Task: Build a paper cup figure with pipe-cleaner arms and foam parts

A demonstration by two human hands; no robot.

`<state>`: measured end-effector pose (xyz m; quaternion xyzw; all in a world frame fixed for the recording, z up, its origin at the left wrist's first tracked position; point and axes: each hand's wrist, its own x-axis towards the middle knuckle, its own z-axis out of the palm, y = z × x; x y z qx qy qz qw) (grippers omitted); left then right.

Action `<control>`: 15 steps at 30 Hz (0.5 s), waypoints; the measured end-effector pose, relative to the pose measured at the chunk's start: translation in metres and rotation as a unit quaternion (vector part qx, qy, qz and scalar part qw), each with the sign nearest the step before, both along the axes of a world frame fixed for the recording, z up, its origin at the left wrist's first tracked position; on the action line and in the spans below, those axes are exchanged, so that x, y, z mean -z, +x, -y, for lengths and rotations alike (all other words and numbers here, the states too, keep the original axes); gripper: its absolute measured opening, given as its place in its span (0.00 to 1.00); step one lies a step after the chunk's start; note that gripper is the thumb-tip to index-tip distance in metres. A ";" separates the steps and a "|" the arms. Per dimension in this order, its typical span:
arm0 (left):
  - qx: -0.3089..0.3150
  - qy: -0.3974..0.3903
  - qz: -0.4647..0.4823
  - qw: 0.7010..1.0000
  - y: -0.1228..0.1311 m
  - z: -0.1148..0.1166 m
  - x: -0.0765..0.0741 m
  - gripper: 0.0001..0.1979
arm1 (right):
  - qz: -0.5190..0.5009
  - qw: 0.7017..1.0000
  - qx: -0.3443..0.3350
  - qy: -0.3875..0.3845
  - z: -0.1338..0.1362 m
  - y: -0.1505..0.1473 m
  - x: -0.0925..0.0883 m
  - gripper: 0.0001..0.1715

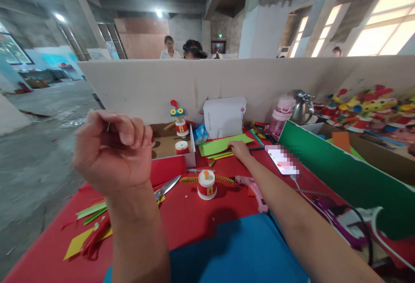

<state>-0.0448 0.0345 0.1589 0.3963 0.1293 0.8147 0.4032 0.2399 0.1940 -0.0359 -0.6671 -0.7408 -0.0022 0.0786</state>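
My left hand [113, 153] is raised in the foreground with its fingers curled in. A thin, pale sliver shows near the thumb and index finger, too small to name. My right hand [240, 149] stretches forward, its fingers closed at the edge of the light green paper [217, 144]. Between my arms stands an upturned red-and-white paper cup [206, 188] with an orange piece on top and yellow-black folded paper springs [224, 179] at its sides. A pink glue gun [254, 191] lies beside it, near my right forearm. Scissors [167, 188] lie on its left.
A finished cup figure [180, 125] stands in a cardboard box [191, 160] at the back. Blue sheet [227, 252] lies in front. To the right are a phone [280, 160], a green box wall [337, 179], a purple power strip [337, 222] and cables. A white partition [145, 84] closes the back.
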 end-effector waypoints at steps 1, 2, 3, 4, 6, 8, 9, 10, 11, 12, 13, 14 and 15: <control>0.004 -0.002 0.002 1.000 0.000 0.000 0.000 0.22 | 0.001 1.000 0.008 -0.002 -0.001 -0.001 0.001 0.22; 0.007 -0.003 0.004 1.000 0.000 0.000 0.000 0.22 | 0.003 1.000 0.016 -0.004 -0.001 -0.002 0.001 0.23; 0.009 -0.003 0.004 1.000 0.000 0.000 0.000 0.22 | 0.005 1.000 0.023 -0.006 -0.002 -0.003 0.001 0.23; 0.010 -0.002 0.004 1.000 0.000 0.000 0.000 0.22 | 0.007 1.000 0.029 -0.006 -0.002 -0.003 0.001 0.23; 0.008 -0.001 0.005 1.000 0.001 0.000 0.000 0.21 | 0.011 0.999 0.035 -0.002 -0.001 -0.003 -0.001 0.20; 0.006 -0.002 0.009 1.000 0.001 0.000 0.000 0.20 | 0.015 0.999 0.042 0.009 0.001 -0.002 -0.005 0.17; 0.005 -0.003 0.012 1.000 0.001 0.000 0.000 0.19 | 0.017 0.998 0.049 0.017 0.002 -0.001 -0.007 0.17; 0.006 -0.004 0.012 1.000 0.002 0.000 0.000 0.19 | 0.018 0.998 0.060 0.026 0.003 0.000 -0.009 0.17; 0.006 -0.003 0.012 1.000 0.002 0.000 -0.001 0.19 | 0.020 0.997 0.072 0.036 0.004 0.001 -0.012 0.17; 0.007 0.000 0.011 1.000 0.002 0.000 -0.001 0.19 | 0.020 0.995 0.085 0.046 0.005 0.002 -0.014 0.18; 0.008 0.003 0.009 1.000 0.002 0.000 0.000 0.18 | 0.020 0.994 0.098 0.053 0.005 0.003 -0.016 0.18; 0.011 0.006 0.007 1.000 0.003 0.000 0.000 0.18 | 0.019 0.992 0.110 0.057 0.005 0.003 -0.018 0.18; 0.013 0.008 0.007 1.000 0.003 0.000 0.000 0.18 | 0.016 0.991 0.119 0.056 0.004 0.002 -0.020 0.17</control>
